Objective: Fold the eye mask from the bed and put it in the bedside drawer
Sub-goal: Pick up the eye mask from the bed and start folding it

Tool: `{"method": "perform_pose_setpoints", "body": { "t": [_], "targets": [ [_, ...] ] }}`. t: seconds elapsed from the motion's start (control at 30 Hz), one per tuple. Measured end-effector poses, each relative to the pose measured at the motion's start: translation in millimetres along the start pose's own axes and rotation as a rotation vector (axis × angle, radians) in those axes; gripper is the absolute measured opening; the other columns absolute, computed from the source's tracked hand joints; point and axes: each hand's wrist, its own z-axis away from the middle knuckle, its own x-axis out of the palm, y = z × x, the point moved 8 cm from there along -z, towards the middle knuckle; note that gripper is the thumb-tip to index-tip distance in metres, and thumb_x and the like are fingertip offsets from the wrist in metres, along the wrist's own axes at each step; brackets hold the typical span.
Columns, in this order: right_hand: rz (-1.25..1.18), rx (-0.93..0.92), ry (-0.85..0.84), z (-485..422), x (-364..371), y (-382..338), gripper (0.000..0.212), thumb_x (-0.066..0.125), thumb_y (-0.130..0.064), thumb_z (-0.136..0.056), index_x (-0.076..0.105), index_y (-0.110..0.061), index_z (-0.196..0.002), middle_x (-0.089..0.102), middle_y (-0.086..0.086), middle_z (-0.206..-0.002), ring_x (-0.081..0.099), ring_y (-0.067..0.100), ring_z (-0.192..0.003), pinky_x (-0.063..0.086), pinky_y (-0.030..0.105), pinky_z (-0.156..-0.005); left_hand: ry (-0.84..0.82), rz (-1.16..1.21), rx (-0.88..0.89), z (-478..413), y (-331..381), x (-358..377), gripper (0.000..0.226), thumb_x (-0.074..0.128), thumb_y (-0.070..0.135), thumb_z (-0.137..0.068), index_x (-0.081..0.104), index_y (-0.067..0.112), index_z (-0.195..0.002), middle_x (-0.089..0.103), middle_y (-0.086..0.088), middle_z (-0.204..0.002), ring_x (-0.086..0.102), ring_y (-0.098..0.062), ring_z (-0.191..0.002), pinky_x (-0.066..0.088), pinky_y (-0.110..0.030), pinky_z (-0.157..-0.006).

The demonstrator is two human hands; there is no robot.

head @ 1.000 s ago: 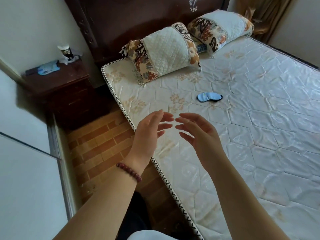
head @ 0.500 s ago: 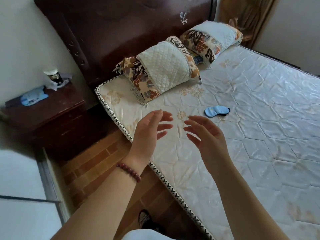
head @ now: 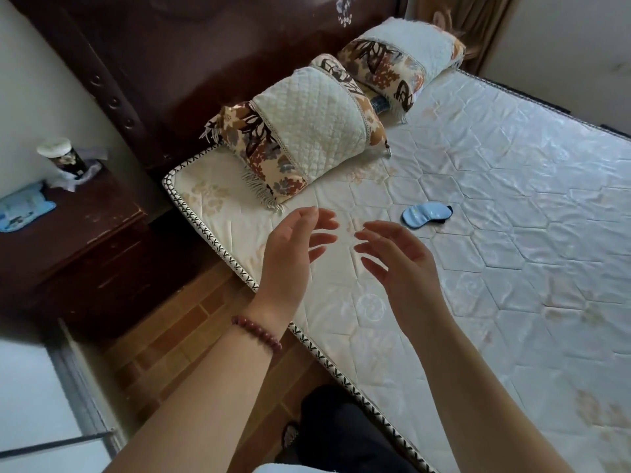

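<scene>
A light blue eye mask (head: 424, 215) with a dark strap lies flat on the white quilted mattress (head: 512, 268), just below the near pillow. My left hand (head: 293, 250) and my right hand (head: 399, 261) hover side by side over the mattress's left part, fingers spread, palms facing each other, both holding nothing. The mask lies beyond and to the right of my right hand, not touched. The dark wooden bedside cabinet (head: 78, 247) with its drawers shut stands at the left, beside the headboard.
Two patterned pillows (head: 307, 131) lean against the dark headboard (head: 222, 56). On the cabinet stand a cup (head: 63, 158) and a blue item (head: 20, 209). A brick-pattern floor strip (head: 191, 336) runs between bed and cabinet. A white panel is at lower left.
The view has come closer to the bed and tilted, so the mask and cabinet now appear nearer. Both hands keep the same spread pose, shifted slightly toward the mask.
</scene>
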Motion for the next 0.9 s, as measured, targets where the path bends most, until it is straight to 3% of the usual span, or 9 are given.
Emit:
{"method": "perform_pose_setpoints", "body": {
  "t": [0.23, 0.5, 0.73, 0.9],
  "targets": [
    [-0.032, -0.049, 0.049, -62.3, -11.3, -27.1, 0.013, 0.067, -0.016, -0.081, 0.072, -0.028, -0.08, 0.071, -0.002, -0.087, 0.066, 0.013, -0.083, 0.048, 0.027, -0.079, -0.047, 0.003, 0.049, -68.0, 19.4, 29.8, 0.026, 0.043, 0.035, -0.092, 0.065, 0.027, -0.081, 0.069, 0.013, -0.076, 0.065, -0.006, -0.075, 0.048, -0.033, -0.081],
    [-0.093, -0.105, 0.109, -135.3, -34.0, -56.8, 0.011, 0.067, -0.013, -0.081, 0.071, -0.024, -0.081, 0.07, -0.002, -0.085, 0.065, 0.015, -0.083, 0.049, 0.027, -0.079, -0.16, -0.003, 0.085, -145.0, 40.8, 76.8, 0.025, 0.042, 0.029, -0.096, 0.064, 0.024, -0.085, 0.068, 0.012, -0.079, 0.065, -0.007, -0.078, 0.05, -0.031, -0.08],
    [-0.079, -0.161, 0.209, -192.9, -63.9, -76.9, 0.013, 0.067, -0.012, -0.081, 0.069, -0.025, -0.082, 0.07, -0.007, -0.082, 0.065, 0.012, -0.083, 0.05, 0.024, -0.076, -0.292, -0.021, 0.076, -204.8, 43.9, 120.0, 0.024, 0.044, 0.033, -0.095, 0.066, 0.036, -0.103, 0.072, 0.003, -0.103, 0.069, -0.014, -0.092, 0.047, -0.037, -0.091],
    [-0.077, -0.225, 0.295, -229.0, -89.7, -91.4, 0.018, 0.068, -0.012, -0.081, 0.07, -0.029, -0.08, 0.071, -0.011, -0.083, 0.067, 0.009, -0.083, 0.05, 0.025, -0.077, -0.387, 0.0, 0.054, -247.2, 37.6, 153.3, 0.025, 0.043, 0.029, -0.097, 0.066, 0.031, -0.107, 0.072, 0.001, -0.106, 0.068, -0.016, -0.097, 0.049, -0.034, -0.091]
  ]
}}
